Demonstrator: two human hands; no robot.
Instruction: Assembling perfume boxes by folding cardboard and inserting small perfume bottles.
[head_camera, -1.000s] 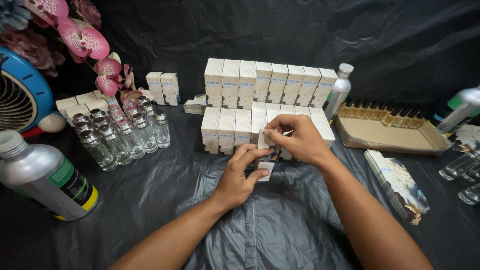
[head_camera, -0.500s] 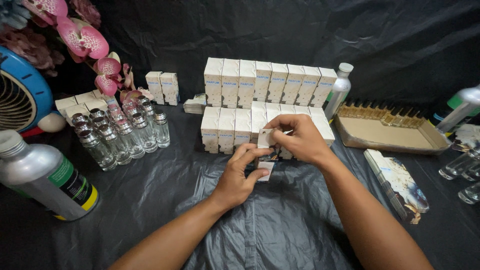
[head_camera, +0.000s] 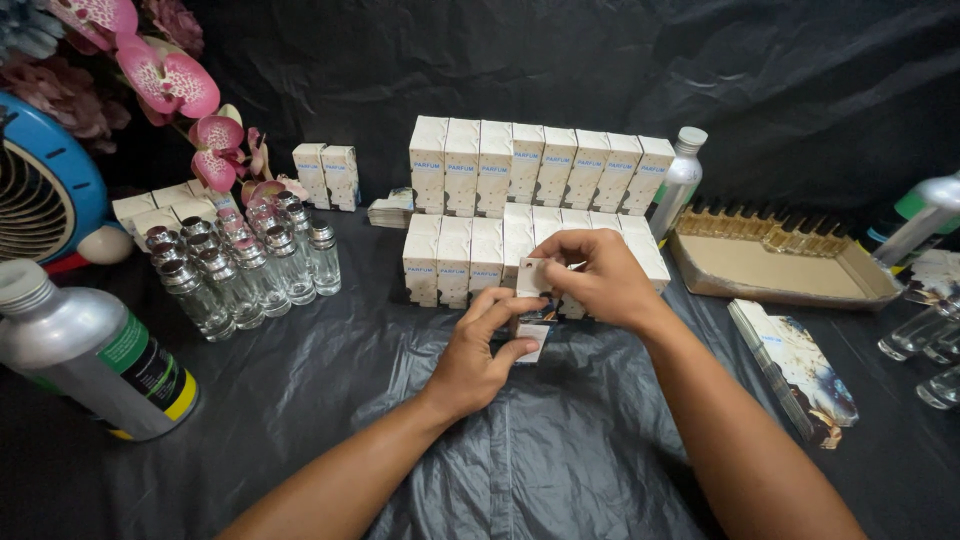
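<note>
I see my left hand (head_camera: 478, 352) and right hand (head_camera: 598, 277) both pinched on a small white box (head_camera: 533, 300), held just in front of the rows of boxes (head_camera: 500, 215). Glass bottles (head_camera: 240, 270) stand to the left on the black sheet (head_camera: 560, 450).

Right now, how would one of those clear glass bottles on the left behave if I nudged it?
The clear glass bottles look tall and narrow, so probably tippy. Packed close together, one could knock its neighbours. Being round, likely to roll.

Dim overhead light, warped edges
</note>
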